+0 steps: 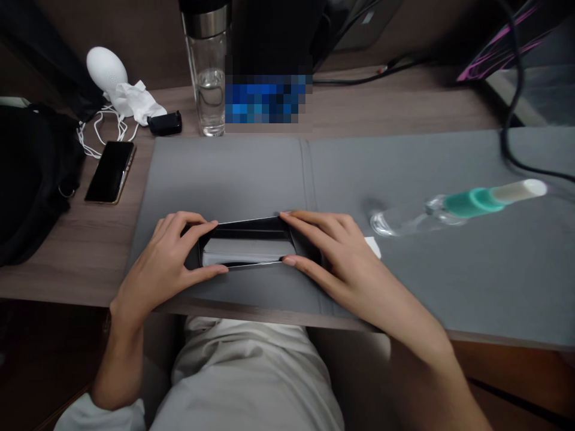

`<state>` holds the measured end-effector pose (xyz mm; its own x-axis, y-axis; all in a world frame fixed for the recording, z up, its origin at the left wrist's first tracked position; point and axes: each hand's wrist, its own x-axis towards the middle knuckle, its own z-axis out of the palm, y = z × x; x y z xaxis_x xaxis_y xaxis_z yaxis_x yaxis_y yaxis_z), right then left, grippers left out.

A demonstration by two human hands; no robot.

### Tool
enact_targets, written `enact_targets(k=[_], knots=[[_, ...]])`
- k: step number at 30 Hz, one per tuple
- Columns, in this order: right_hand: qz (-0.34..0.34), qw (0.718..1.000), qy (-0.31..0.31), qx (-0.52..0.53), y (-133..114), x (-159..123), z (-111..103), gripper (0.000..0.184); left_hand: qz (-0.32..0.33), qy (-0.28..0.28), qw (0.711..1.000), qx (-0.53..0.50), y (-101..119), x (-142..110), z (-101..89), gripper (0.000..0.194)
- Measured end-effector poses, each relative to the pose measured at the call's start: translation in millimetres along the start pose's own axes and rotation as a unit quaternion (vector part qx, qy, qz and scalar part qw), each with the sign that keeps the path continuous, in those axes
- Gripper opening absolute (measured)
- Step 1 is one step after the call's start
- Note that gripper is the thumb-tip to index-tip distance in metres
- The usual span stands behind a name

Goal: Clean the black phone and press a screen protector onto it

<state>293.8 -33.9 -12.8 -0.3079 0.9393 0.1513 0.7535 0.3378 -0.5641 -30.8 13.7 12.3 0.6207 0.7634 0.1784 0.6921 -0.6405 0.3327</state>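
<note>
"How do the hands sit?"
"The bare left hand [159, 269] and bare right hand [336, 257] face each other, palms down, fingers [195, 226] curved inward."
"The arms?"
"Both slant inward, the right forearm [417, 353] lying lower."

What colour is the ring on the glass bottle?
The ring is teal green, shown best in the head view.
</note>
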Motion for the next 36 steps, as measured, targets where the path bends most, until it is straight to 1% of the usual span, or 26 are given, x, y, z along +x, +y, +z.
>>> enact_targets(k=[3,8,15,20,25,27,30,31,36], knots=[[0.002,1.0,-0.004,0.003,-0.1,0.3,-0.4,0.062,-0.004,0.004,1.0,-0.005,0.3,0.0,0.2,0.061],[-0.004,1.0,-0.004,-0.002,0.2,0.6,-0.8,0.061,-0.013,-0.006,1.0,-0.008,0.7,0.1,0.1,0.063],[-0.02,1.0,0.01,-0.018,1.9,-0.2,1.7,0.059,-0.003,-0.006,1.0,0.008,0.9,0.8,-0.6,0.063],[-0.016,1.0,0.006,-0.018,2.2,-0.2,2.7,0.06,-0.008,-0.006,1.0,0.004,1.3,0.5,0.0,0.065],[-0.012,1.0,0.001,-0.007,2.2,0.3,1.2,0.061,-0.016,-0.008,1.0,-0.001,2.6,0.1,-0.3,0.062],[-0.009,1.0,-0.003,0.0,2.6,0.2,0.3,0.065,-0.016,-0.005,1.0,-0.005,2.3,0.0,-0.1,0.062],[0.0,1.0,-0.012,0.006,2.7,0.5,-0.2,0.078,-0.016,-0.002,1.0,-0.007,1.3,0.0,0.6,0.063],[0.003,1.0,-0.014,0.005,2.5,0.9,0.0,0.08,-0.016,-0.003,1.0,-0.005,1.0,0.1,0.8,0.063],[-0.002,1.0,-0.004,-0.019,0.8,3.4,3.2,0.064,-0.012,-0.002,1.0,0.001,1.0,0.7,0.9,0.063]])
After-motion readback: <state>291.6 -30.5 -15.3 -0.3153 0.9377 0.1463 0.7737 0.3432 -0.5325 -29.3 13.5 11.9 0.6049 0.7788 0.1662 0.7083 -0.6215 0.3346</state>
